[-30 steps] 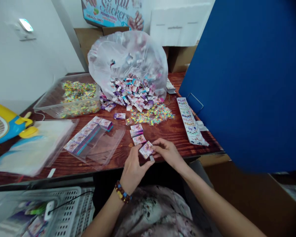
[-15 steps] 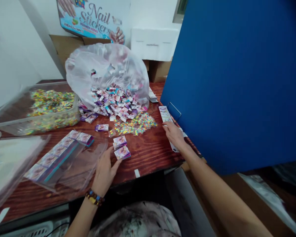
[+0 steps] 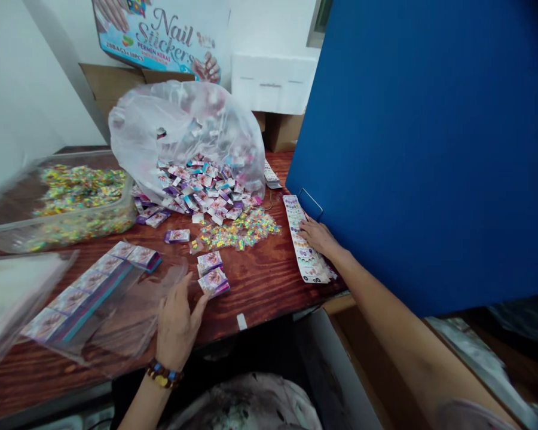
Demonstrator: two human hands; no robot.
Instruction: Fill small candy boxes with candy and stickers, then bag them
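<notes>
Head view: the greatest risk lies at the left hand (image 3: 177, 331), whose spread fingers sit just beside two small purple-and-white printed cardboard boxes (image 3: 213, 282). A careless sweep could knock the boxes apart or push them into the scattered multicoloured candy pieces (image 3: 240, 232). Those pieces lie loose on the reddish-brown wooden table (image 3: 260, 292), so a brushing sleeve could spread them further. The left hand is open and holds nothing. Its fingertips are near the edge of a clear plastic bag (image 3: 130, 316), which has a row of similar boxes (image 3: 89, 286) inside it and could slide if caught.

The right hand (image 3: 318, 236) lies palm down on a long white strip of nail-sticker cards (image 3: 311, 263), its fingers across the strip. No closed grip shows, and I cannot tell whether the thumb pinches the edge. The strip's far end lies near a thin wire loop (image 3: 310, 203) at the foot of a tall blue board (image 3: 421, 149), so dragging it that way could snag or crease it.
</notes>
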